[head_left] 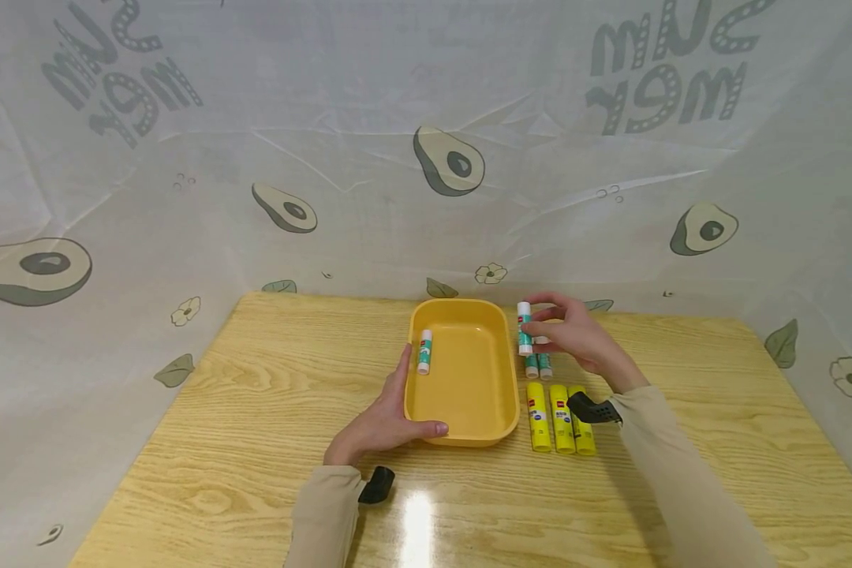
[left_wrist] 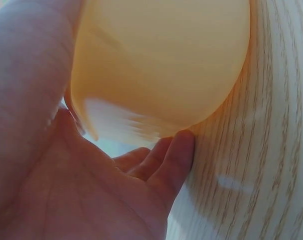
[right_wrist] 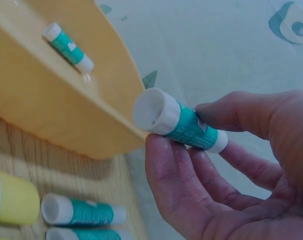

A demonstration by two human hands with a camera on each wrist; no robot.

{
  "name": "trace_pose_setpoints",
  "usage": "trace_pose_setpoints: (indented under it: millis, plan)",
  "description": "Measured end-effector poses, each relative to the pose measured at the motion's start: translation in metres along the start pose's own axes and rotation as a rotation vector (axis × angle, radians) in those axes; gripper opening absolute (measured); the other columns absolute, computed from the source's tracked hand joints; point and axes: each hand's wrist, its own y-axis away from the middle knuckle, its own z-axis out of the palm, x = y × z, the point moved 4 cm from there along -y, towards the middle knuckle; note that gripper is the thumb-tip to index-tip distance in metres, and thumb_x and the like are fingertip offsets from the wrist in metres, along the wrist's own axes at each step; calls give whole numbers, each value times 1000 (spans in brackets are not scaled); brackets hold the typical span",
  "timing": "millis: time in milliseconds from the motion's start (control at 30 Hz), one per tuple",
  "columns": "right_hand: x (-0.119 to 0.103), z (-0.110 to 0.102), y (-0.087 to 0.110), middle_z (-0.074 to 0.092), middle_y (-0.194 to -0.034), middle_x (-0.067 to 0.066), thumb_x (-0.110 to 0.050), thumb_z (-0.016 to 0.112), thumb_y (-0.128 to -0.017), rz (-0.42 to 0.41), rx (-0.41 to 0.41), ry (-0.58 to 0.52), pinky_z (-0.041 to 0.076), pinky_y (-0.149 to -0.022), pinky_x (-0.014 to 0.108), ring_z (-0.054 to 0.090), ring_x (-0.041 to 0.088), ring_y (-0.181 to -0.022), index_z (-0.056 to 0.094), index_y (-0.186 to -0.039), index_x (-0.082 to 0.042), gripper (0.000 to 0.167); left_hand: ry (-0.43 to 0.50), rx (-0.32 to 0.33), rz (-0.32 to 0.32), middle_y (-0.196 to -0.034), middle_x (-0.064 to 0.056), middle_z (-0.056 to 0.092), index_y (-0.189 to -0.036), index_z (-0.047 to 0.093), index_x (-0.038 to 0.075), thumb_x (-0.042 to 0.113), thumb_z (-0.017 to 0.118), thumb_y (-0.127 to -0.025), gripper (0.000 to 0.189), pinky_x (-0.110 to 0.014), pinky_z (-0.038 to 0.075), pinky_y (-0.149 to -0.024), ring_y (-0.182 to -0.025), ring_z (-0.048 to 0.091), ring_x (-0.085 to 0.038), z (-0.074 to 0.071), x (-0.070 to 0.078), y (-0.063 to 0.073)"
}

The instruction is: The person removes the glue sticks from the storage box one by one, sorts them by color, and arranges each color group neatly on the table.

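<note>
My right hand (head_left: 571,331) pinches a teal-and-white glue stick (head_left: 525,328) between thumb and fingers, beside the right rim of the yellow plastic tray (head_left: 461,386). The right wrist view shows its white end (right_wrist: 156,111) facing the camera. At the tray's near left corner, my left hand (head_left: 386,418) grips it, thumb along the front rim and fingers on the left side. Inside the tray, another teal-and-white glue stick (head_left: 424,352) lies against the left wall. Two more teal glue sticks (right_wrist: 91,212) lie on the table, partly hidden below my right hand in the head view.
Three larger yellow glue sticks (head_left: 562,418) lie side by side on the wooden table (head_left: 255,426), right of the tray; my right wrist strap (head_left: 592,409) partly covers one. Behind the table hangs a pale curtain (head_left: 362,102) printed with avocados.
</note>
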Motion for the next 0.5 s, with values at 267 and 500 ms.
trace_pose_setpoints:
  millis: [267,500]
  plan:
    - [13,-10,4,49,-130,22,-11,67,-99,12,16,1,60,-90,50,66,22,-94,37,-152,-2,62,-8,1,-2,-174,-8,-4,-161,-19,40,58,86,-75,137,-65,20,-123,-160,2,-34,0,1,0]
    - [24,-17,7,49,-132,22,-12,68,-98,27,46,7,61,-89,48,66,21,-94,37,-153,-2,64,-5,2,-8,-174,-8,-4,-161,-18,41,57,86,-75,136,-65,20,-123,-160,1,-34,0,2,1]
